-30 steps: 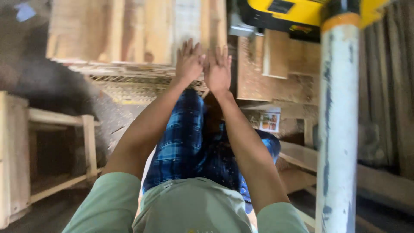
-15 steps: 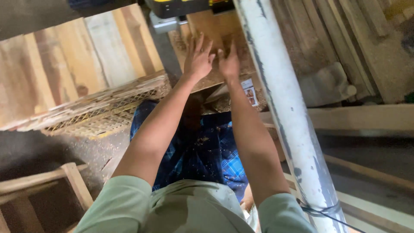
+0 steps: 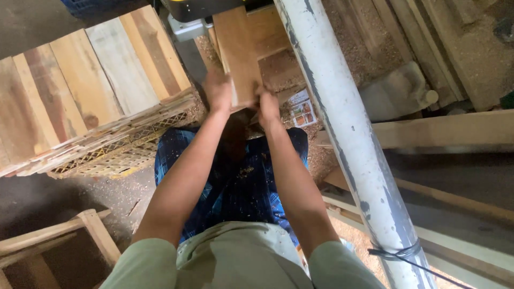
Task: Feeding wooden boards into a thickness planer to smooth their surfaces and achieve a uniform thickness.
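Note:
A brown wooden board [image 3: 240, 51] lies lengthwise ahead of me, its far end under a yellow-and-black machine [image 3: 201, 6] at the top edge. My left hand [image 3: 218, 90] grips the board's near left edge. My right hand [image 3: 266, 103] holds its near right corner. Both arms stretch forward over my blue plaid trousers [image 3: 235, 182].
A stack of flat planks [image 3: 80, 85] rests on a yellow lattice crate [image 3: 107, 158] at the left. A thick white post [image 3: 348, 139] runs diagonally down the right. Long timbers [image 3: 444, 131] lie beyond it. A wooden frame [image 3: 53, 241] stands at lower left. Sawdust covers the floor.
My view has tilted and swung left. My hands went from lying flat on the board to gripping its near end, which now sits closer to me.

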